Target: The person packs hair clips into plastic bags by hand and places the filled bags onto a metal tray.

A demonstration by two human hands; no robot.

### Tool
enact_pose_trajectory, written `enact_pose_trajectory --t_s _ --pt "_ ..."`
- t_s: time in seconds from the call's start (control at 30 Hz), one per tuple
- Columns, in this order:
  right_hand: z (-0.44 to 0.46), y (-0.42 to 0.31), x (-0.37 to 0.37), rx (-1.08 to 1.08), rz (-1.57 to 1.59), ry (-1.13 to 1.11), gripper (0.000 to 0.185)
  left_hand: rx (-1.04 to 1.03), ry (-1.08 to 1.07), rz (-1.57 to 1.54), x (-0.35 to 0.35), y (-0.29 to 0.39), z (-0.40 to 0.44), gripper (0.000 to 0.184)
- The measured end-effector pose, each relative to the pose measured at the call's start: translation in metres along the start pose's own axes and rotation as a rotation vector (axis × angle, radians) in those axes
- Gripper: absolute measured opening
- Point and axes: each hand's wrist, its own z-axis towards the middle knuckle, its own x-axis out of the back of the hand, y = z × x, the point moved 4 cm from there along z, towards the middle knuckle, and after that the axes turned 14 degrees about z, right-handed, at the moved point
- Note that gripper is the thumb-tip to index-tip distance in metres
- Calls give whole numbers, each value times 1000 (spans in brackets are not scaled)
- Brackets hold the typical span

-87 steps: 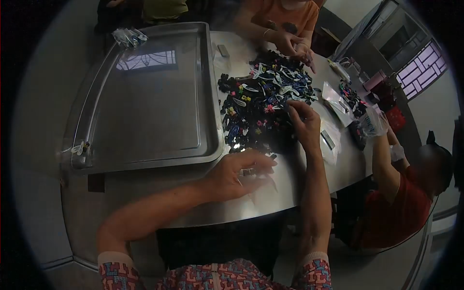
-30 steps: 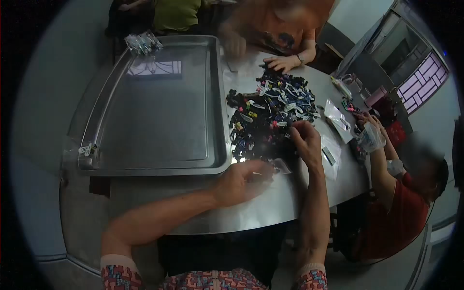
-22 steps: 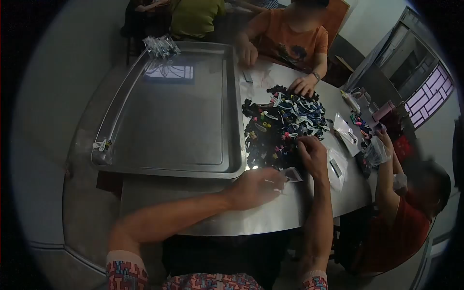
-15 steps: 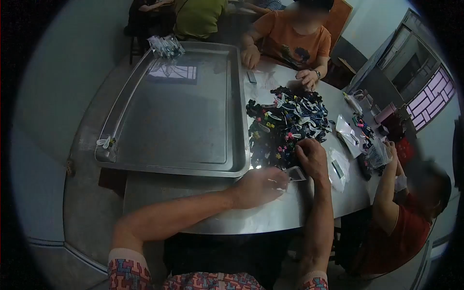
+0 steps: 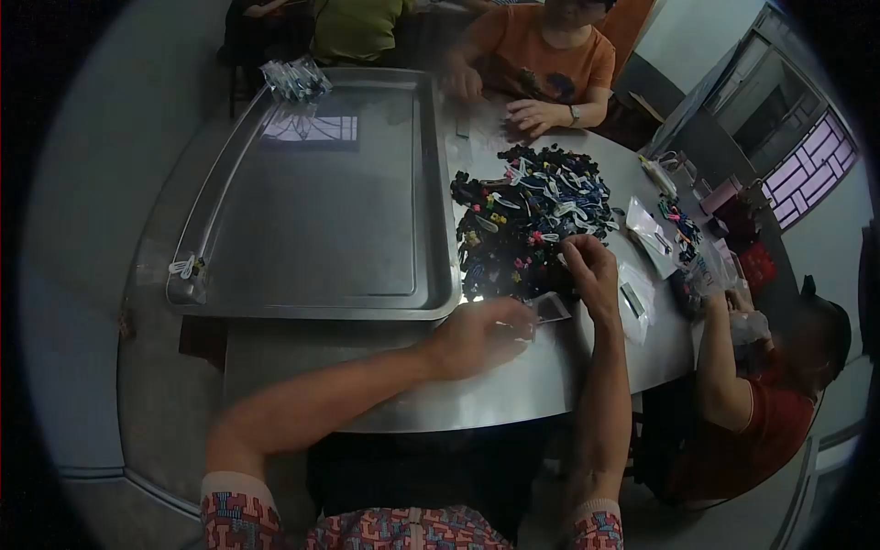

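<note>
A mixed pile of small hair clips (image 5: 550, 206), dark, white, pink and yellow, lies on the metal table. My right hand (image 5: 596, 273) is at the pile's near right edge, thumb and fingers pinched together; what sits between them is too small to make out. My left hand (image 5: 484, 337) is curled near the tray's corner, palm turned inward. White glints show at its fingers, but the thing held is unclear. Between my hands lies a small clear rectangular piece with a pale edge (image 5: 550, 309), close to the left fingertips.
Left of the pile stands a large metal tray (image 5: 321, 215), with packed bags (image 5: 296, 81) on its far corner and white clips (image 5: 183, 268) on its near one. Plastic bags (image 5: 634, 298) lie to the right. Co-workers sit across (image 5: 541, 69) and at right (image 5: 733, 403).
The camera view has shifted slightly. My right hand has moved a little rightward along the pile's edge; my left hand stays much the same. The co-worker across has drawn a hand back from the pile.
</note>
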Motion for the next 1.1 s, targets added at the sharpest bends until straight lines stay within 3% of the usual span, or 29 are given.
enact_pose_trajectory --t_s 0.47,0.53,0.63,0.73,0.83,0.97,1.03,1.1 --pt "-1 -9 -5 36 67 -5 17 -55 29 -93 -3 -14 3 34" --pt "-2 -13 -1 -35 123 15 17 -91 30 -52 -2 -13 3 35" --pt "-19 -55 1 92 329 -16 11 10 -5 -65 -2 -8 3 37" --pt "-61 -118 -16 226 223 -62 4 -4 5 -117 -2 -11 2 37" --pt "-86 -150 -34 388 -201 -116 11 -34 34 -124 -2 -14 3 39" --pt "-100 -165 -54 321 -287 -83 14 -32 49 -119 -4 -15 4 41" --pt "-99 -165 -62 423 -535 -137 15 -37 58 -96 -4 -16 3 40" --pt "-99 -161 -66 440 -587 -101 16 -43 79 -34 -2 -11 3 41"
